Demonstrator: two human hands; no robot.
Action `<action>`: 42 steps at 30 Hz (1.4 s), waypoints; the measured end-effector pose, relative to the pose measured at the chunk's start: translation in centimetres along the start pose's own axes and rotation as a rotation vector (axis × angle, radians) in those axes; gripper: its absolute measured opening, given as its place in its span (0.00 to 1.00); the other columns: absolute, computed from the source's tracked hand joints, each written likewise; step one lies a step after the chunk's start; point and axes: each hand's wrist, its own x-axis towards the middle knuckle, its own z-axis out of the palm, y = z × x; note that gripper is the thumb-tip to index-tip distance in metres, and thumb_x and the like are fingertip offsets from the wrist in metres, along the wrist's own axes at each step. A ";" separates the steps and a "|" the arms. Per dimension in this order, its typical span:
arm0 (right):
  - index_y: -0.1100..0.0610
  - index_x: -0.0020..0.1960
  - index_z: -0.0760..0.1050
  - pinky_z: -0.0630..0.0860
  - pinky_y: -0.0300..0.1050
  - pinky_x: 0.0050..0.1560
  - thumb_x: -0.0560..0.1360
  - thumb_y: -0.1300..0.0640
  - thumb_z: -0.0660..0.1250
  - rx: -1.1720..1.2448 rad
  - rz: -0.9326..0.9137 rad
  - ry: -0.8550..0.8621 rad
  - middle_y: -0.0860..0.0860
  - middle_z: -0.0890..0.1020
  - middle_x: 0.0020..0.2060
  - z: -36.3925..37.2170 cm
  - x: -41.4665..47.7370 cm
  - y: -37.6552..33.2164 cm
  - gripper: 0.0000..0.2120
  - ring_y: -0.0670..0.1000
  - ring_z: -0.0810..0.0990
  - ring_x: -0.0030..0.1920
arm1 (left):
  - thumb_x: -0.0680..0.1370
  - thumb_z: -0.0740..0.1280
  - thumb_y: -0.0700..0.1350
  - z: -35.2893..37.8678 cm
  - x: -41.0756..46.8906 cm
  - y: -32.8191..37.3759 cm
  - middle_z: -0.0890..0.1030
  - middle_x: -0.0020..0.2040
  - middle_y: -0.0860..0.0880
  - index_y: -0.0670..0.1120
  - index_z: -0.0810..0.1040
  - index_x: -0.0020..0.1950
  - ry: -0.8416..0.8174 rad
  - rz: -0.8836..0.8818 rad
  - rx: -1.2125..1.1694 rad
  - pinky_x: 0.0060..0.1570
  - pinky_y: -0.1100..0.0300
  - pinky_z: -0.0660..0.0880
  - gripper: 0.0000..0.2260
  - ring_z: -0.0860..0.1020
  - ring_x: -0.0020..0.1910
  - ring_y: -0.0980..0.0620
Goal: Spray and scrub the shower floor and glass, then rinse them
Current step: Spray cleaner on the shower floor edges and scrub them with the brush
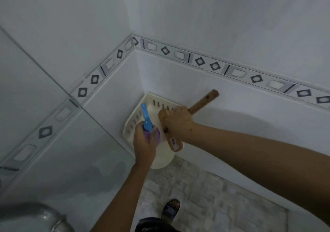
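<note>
My left hand (pixel 143 147) grips a purple spray bottle (pixel 155 135) with a blue trigger head (pixel 146 116), held over the white corner shelf (pixel 133 123). My right hand (pixel 176 119) is closed around a wooden-handled brush; its brown handle (pixel 204 101) sticks up to the right along the wall, and a tan loop-shaped part (pixel 174 145) hangs below the hand at the shelf's front. The glass panel (pixel 59 160) runs along the left. The grey stone-patterned shower floor (pixel 205 196) lies below.
White tiled walls meet in the corner behind the shelf, with a patterned border strip (pixel 214 65) across them. My sandalled foot (pixel 171 208) stands on the floor. A curved metal object (pixel 35 215) sits at the bottom left.
</note>
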 end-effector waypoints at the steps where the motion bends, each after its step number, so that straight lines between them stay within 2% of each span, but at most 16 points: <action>1: 0.59 0.68 0.67 0.73 0.56 0.55 0.78 0.53 0.65 0.041 0.015 -0.046 0.57 0.78 0.59 0.2 -0.9 0.7 0.21 0.60 0.78 0.56 | 0.79 0.69 0.49 0.2 -0.2 0.4 0.78 0.45 0.55 0.44 0.73 0.55 -0.030 0.015 -0.019 0.44 0.71 0.72 0.11 0.78 0.45 0.63; 3: 0.60 0.64 0.71 0.76 0.54 0.55 0.81 0.57 0.61 0.117 0.064 -0.145 0.56 0.78 0.58 1.4 -3.1 2.3 0.13 0.58 0.80 0.55 | 0.78 0.67 0.54 1.4 -0.5 1.0 0.78 0.45 0.53 0.43 0.73 0.56 -0.078 0.029 -0.041 0.45 0.71 0.73 0.15 0.78 0.45 0.62; 5: 0.59 0.60 0.74 0.76 0.48 0.50 0.82 0.58 0.59 0.196 0.117 -0.243 0.54 0.80 0.55 3.3 -5.9 4.5 0.10 0.56 0.81 0.54 | 0.78 0.66 0.51 3.2 -1.1 2.2 0.78 0.43 0.52 0.44 0.73 0.54 -0.127 0.038 -0.064 0.44 0.70 0.73 0.12 0.78 0.43 0.62; 10: 0.62 0.68 0.69 0.77 0.48 0.48 0.81 0.62 0.59 0.410 0.318 -0.381 0.56 0.81 0.56 10.3 -13.0 8.9 0.16 0.58 0.82 0.54 | 0.76 0.67 0.45 9.5 -4.0 4.7 0.78 0.37 0.41 0.43 0.73 0.47 -0.418 0.037 -0.081 0.36 0.58 0.72 0.07 0.76 0.34 0.51; 14: 0.58 0.67 0.72 0.79 0.48 0.46 0.80 0.63 0.60 0.593 0.524 -0.489 0.55 0.81 0.52 17.2 -20.2 11.3 0.15 0.56 0.81 0.46 | 0.78 0.71 0.42 15.4 -9.1 6.3 0.74 0.36 0.51 0.44 0.68 0.56 -0.653 0.063 0.011 0.30 0.71 0.69 0.13 0.74 0.31 0.60; 17: 0.59 0.64 0.74 0.80 0.49 0.45 0.81 0.64 0.59 0.722 0.698 -0.513 0.56 0.81 0.51 21.9 -26.9 12.2 0.13 0.55 0.80 0.43 | 0.78 0.72 0.44 19.2 -14.1 6.7 0.76 0.37 0.49 0.42 0.68 0.63 -0.816 0.115 0.056 0.31 0.71 0.69 0.18 0.75 0.32 0.60; 20: 0.61 0.66 0.74 0.78 0.48 0.45 0.81 0.62 0.60 0.890 0.907 -0.549 0.57 0.80 0.55 27.7 -33.0 12.0 0.15 0.56 0.81 0.47 | 0.78 0.71 0.45 22.6 -19.4 6.7 0.79 0.42 0.46 0.40 0.72 0.63 -0.997 0.200 0.134 0.36 0.65 0.72 0.17 0.77 0.35 0.53; 23: 0.61 0.71 0.71 0.77 0.50 0.54 0.81 0.58 0.61 1.080 1.134 -0.572 0.58 0.78 0.61 33.5 -39.3 10.8 0.19 0.58 0.79 0.57 | 0.79 0.70 0.47 25.3 -25.0 6.0 0.79 0.43 0.44 0.40 0.75 0.59 -1.146 0.287 0.194 0.40 0.52 0.79 0.14 0.80 0.38 0.45; 25: 0.60 0.76 0.64 0.76 0.51 0.56 0.82 0.57 0.60 1.202 1.240 -0.563 0.59 0.75 0.66 35.5 -42.7 9.8 0.23 0.60 0.77 0.61 | 0.79 0.70 0.47 26.9 -28.0 5.1 0.78 0.41 0.42 0.40 0.76 0.54 -1.199 0.323 0.262 0.40 0.48 0.79 0.11 0.79 0.37 0.42; 27: 0.58 0.79 0.55 0.77 0.48 0.44 0.83 0.58 0.59 1.318 1.304 -0.574 0.60 0.73 0.68 37.1 -45.0 8.9 0.28 0.59 0.78 0.60 | 0.78 0.70 0.47 28.5 -30.3 4.0 0.77 0.39 0.42 0.41 0.76 0.49 -1.237 0.344 0.295 0.39 0.48 0.78 0.10 0.77 0.37 0.42; 30: 0.63 0.74 0.63 0.74 0.43 0.36 0.83 0.58 0.59 1.448 1.415 -0.511 0.61 0.76 0.63 40.9 -46.6 7.4 0.21 0.56 0.79 0.49 | 0.78 0.68 0.55 31.1 -32.9 1.3 0.76 0.37 0.43 0.45 0.73 0.44 -1.295 0.385 0.325 0.36 0.52 0.76 0.14 0.77 0.34 0.43; 33: 0.64 0.65 0.68 0.72 0.41 0.28 0.81 0.59 0.60 1.588 1.485 -0.440 0.59 0.76 0.52 45.8 -46.9 5.0 0.14 0.51 0.75 0.36 | 0.78 0.67 0.60 33.7 -34.8 -2.3 0.76 0.34 0.43 0.47 0.71 0.37 -1.330 0.396 0.359 0.34 0.55 0.74 0.19 0.77 0.31 0.45; 35: 0.65 0.60 0.69 0.74 0.42 0.28 0.81 0.59 0.60 1.691 1.470 -0.442 0.60 0.77 0.52 49.9 -46.0 3.3 0.12 0.52 0.77 0.36 | 0.79 0.69 0.55 35.5 -36.0 -5.6 0.77 0.33 0.43 0.45 0.72 0.37 -1.363 0.405 0.411 0.33 0.54 0.73 0.18 0.77 0.31 0.45; 37: 0.66 0.62 0.70 0.78 0.45 0.29 0.81 0.57 0.61 1.779 1.482 -0.444 0.63 0.79 0.55 54.2 -44.7 1.7 0.15 0.56 0.81 0.40 | 0.79 0.70 0.55 37.8 -36.6 -9.3 0.78 0.33 0.44 0.43 0.75 0.39 -1.402 0.408 0.451 0.34 0.54 0.74 0.17 0.77 0.31 0.45; 40: 0.61 0.67 0.65 0.78 0.45 0.26 0.81 0.53 0.61 1.865 1.554 -0.421 0.61 0.76 0.57 60.4 -42.1 -0.5 0.18 0.57 0.83 0.43 | 0.77 0.70 0.61 42.3 -37.2 -15.6 0.83 0.39 0.46 0.43 0.81 0.49 -1.499 0.276 0.514 0.37 0.55 0.79 0.20 0.82 0.34 0.47; 42: 0.59 0.67 0.64 0.79 0.46 0.27 0.82 0.52 0.60 1.890 1.579 -0.436 0.59 0.76 0.54 64.7 -40.0 -1.8 0.18 0.56 0.83 0.42 | 0.78 0.70 0.59 45.4 -37.7 -20.1 0.84 0.42 0.46 0.45 0.81 0.52 -1.556 0.174 0.579 0.37 0.57 0.79 0.17 0.83 0.35 0.47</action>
